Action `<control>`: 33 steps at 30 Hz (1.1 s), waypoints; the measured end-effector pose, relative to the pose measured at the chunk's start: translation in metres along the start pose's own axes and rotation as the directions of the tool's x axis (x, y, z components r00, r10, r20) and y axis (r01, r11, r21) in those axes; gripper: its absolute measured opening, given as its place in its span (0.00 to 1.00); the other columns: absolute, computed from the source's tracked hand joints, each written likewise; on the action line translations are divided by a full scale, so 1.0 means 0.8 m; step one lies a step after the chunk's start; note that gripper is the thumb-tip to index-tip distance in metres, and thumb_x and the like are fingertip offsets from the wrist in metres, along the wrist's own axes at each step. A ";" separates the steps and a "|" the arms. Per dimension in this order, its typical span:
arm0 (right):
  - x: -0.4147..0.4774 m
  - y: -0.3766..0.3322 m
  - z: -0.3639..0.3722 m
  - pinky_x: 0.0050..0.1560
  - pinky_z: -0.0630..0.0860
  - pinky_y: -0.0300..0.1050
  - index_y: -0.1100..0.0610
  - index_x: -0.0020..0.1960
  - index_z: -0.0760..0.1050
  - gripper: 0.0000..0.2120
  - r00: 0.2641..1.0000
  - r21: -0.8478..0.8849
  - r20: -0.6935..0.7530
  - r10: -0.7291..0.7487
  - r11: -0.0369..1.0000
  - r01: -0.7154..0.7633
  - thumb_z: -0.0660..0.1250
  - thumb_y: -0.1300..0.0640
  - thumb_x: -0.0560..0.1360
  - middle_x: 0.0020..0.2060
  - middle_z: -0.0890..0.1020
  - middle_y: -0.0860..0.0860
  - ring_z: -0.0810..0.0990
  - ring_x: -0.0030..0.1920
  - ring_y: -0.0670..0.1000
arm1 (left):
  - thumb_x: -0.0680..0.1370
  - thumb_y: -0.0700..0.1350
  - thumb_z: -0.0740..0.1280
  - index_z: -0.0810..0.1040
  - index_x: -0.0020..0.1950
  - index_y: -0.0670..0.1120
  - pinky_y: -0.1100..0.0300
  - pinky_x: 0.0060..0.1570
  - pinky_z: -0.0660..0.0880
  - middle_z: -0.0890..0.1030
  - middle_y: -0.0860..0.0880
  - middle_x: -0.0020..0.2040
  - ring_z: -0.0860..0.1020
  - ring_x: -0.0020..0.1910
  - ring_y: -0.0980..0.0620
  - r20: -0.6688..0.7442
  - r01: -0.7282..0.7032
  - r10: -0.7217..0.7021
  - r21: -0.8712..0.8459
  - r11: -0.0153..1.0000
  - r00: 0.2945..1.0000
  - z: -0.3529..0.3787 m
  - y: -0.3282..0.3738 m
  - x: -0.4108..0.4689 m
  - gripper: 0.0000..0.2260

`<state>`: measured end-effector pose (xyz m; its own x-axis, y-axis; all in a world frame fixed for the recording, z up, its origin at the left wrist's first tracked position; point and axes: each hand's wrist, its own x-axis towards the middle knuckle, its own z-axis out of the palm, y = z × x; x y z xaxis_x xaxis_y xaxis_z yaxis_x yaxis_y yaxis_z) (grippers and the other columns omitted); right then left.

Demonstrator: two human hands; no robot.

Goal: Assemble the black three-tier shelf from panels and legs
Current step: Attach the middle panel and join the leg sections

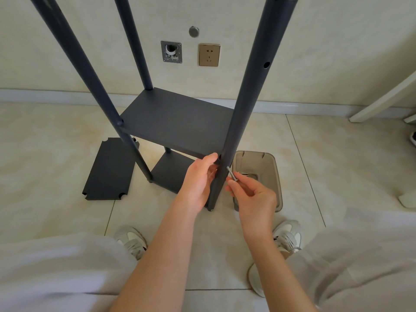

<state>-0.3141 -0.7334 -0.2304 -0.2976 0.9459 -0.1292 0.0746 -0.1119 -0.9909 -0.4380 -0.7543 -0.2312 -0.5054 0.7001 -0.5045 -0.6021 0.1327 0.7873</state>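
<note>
While our left hand (198, 181) grips the panel (180, 122) mid-frame, our right hand (255, 199) pinches a bolt (231, 174) at the leg (247, 86).

The left leg (74, 64) and the back leg (132, 41) run off the top edge. The bottom panel (173, 174) is mostly hidden by the middle panel (175, 122) and the left hand (198, 179). One end of the bolt (231, 173) hides in the right hand (254, 199). The bits (244, 175) in the bin (275, 188) are too small to tell.
</note>
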 end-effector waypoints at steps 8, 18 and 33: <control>-0.002 -0.005 0.009 0.43 0.77 0.33 0.49 0.50 0.84 0.10 0.999 0.052 -0.024 0.026 0.998 -0.024 0.74 0.63 0.74 0.37 0.86 0.47 0.85 0.39 0.45 | 0.83 0.49 0.63 0.80 0.51 0.47 0.68 0.36 0.78 0.86 0.53 0.40 0.85 0.40 0.58 0.021 -0.006 0.006 -0.008 1.000 1.000 0.000 -0.002 0.001 0.09; 0.000 -0.001 0.015 0.44 0.78 0.37 0.46 0.45 0.83 0.07 0.996 -0.035 -0.089 0.007 0.999 -0.010 0.75 0.57 0.73 0.38 0.86 0.44 0.83 0.41 0.43 | 0.83 0.49 0.63 0.81 0.49 0.48 0.69 0.35 0.77 0.85 0.53 0.38 0.84 0.38 0.59 0.001 -0.013 0.013 -0.025 1.000 1.000 0.001 -0.003 0.000 0.09; 0.005 0.003 0.027 0.42 0.74 0.27 0.45 0.42 0.83 0.10 0.992 0.067 -0.120 0.021 0.998 -0.014 0.76 0.61 0.72 0.38 0.86 0.42 0.83 0.42 0.40 | 0.82 0.49 0.66 0.80 0.52 0.47 0.64 0.47 0.76 0.86 0.52 0.44 0.83 0.50 0.54 -0.040 -0.041 0.039 -0.026 0.999 0.998 0.003 -0.012 0.008 0.07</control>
<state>-0.3358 -0.7364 -0.2342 -0.1791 0.9731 -0.1451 0.0151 -0.1447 -0.9894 -0.4340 -0.7492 -0.2409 -0.5534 0.6758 -0.4869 -0.5971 0.0857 0.7975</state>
